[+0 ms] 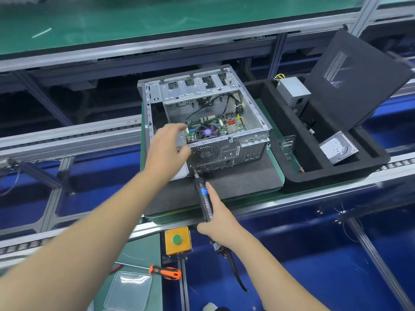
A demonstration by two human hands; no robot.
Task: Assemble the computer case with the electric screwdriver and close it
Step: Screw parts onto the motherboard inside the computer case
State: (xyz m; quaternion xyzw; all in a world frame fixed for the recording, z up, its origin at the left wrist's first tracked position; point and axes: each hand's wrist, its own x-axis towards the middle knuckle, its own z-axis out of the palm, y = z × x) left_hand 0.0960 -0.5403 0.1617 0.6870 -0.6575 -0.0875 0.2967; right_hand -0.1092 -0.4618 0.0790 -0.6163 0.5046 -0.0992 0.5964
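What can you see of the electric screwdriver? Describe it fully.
The electric screwdriver is a slim, dark, pen-shaped tool with a blue label near its front and a cable trailing from its rear. The right hand grips it, forefinger laid along the barrel. It slants up and away, its bit at the lower rear corner of the computer case.

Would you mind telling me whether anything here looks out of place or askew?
Nothing looks damaged or spilled. The black side panel leans tilted against the foam tray rather than sitting on the open computer case.
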